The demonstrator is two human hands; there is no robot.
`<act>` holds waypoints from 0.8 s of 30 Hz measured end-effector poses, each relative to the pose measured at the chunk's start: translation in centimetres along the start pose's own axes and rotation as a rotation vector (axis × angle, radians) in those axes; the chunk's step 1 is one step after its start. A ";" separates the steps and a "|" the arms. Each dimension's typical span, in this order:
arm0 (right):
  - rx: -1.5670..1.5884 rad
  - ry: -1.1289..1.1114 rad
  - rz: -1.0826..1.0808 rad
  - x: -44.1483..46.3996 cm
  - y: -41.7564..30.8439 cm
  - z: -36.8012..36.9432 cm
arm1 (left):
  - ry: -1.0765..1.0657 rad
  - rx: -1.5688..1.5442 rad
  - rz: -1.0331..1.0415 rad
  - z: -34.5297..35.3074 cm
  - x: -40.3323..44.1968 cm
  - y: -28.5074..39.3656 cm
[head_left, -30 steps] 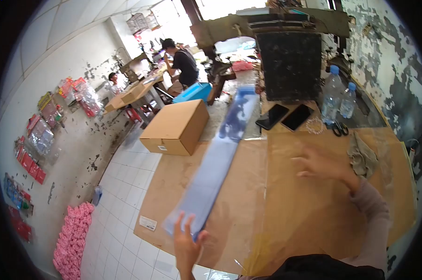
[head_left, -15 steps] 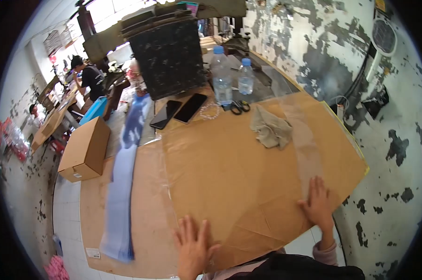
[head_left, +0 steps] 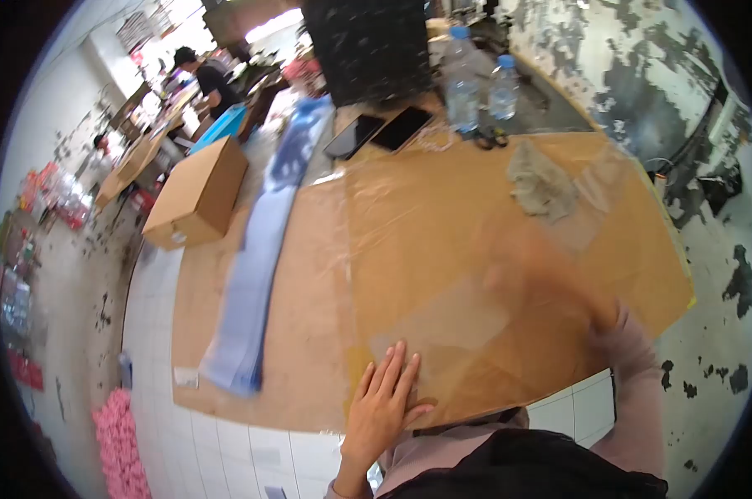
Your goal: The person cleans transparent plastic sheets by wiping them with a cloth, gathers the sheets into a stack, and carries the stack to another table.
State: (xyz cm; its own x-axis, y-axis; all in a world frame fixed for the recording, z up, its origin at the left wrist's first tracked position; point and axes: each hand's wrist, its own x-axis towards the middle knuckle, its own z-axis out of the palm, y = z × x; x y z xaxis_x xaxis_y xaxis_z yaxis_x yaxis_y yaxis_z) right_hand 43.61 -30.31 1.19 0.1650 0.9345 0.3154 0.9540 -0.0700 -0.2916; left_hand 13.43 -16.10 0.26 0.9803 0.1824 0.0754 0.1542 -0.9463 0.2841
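A clear plastic strip (head_left: pixel 455 320) lies slantwise across the brown paper-covered board (head_left: pixel 417 224). My left hand (head_left: pixel 382 403) rests at the near end of this strip, palm down with its fingers stretched out. Over the strip's middle is my right hand (head_left: pixel 521 258), so smeared by motion that its fingers and anything in them cannot be made out. A grey-green cloth (head_left: pixel 542 185) lies crumpled beyond the right hand, beside the far part of the strip. To the left, a long stack of bluish plastic strips (head_left: pixel 263 249) runs along the table.
A cardboard box (head_left: pixel 194 195) stands at the left. Two phones (head_left: pixel 355 137), black-handled scissors (head_left: pixel 485 138), a beaded bracelet (head_left: pixel 434 140) and two water bottles (head_left: pixel 461 87) sit at the back, near a dark block (head_left: pixel 367 50). Another person (head_left: pixel 214 87) is in the far left background.
The clear strip has swung from the board's right side to a slant reaching my left hand. My right hand has moved left and away from me. The view has shifted.
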 end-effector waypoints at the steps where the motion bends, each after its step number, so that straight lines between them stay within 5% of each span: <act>1: -0.239 0.120 0.175 1.1 2.7 -0.8 | 0.003 -0.018 -0.014 0.2 -0.6 -0.2; 2: -0.453 0.067 0.443 2.0 4.9 -1.8 | 0.011 -0.036 -0.024 0.5 -1.0 -0.4; 3: -0.629 0.290 0.441 1.4 9.9 0.0 | 0.025 -0.054 -0.027 0.7 -1.3 -0.5; 4: -0.660 0.189 0.549 1.6 10.8 -0.1 | 0.039 -0.059 -0.034 0.7 -1.6 -0.4; 8: -0.309 0.079 0.567 1.9 20.3 -2.0 | 0.113 -0.060 -0.053 1.2 -2.4 -0.2; 11: -0.200 0.518 0.381 2.4 24.7 -3.8 | 0.172 -0.080 -0.049 1.5 -1.9 -0.7; 16: -0.237 1.396 0.276 8.0 10.9 -9.9 | 0.302 0.123 -0.230 0.5 0.6 -1.0; 18: -0.151 1.340 0.105 7.9 5.4 -10.2 | 0.224 0.011 -0.356 -0.3 1.1 -0.9; 21: -0.030 0.736 -0.124 5.7 -5.1 -7.1 | 0.164 -0.097 -0.473 -0.2 1.9 -1.1; 23: -0.050 0.371 -0.474 4.6 -9.8 -2.4 | 0.206 -0.135 -0.446 0.5 1.7 -1.7; 24: -0.017 0.322 -0.416 3.5 -12.0 1.6 | 0.259 -0.154 -0.382 1.4 1.3 -2.5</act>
State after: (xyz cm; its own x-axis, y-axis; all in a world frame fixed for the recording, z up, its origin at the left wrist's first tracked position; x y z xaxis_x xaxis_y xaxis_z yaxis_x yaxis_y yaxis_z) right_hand 32.33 -25.63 4.40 -0.1630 0.7299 0.6639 0.9587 0.2761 -0.0681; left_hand 14.49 -13.89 -1.66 0.7914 0.5877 0.1679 0.4577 -0.7519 0.4745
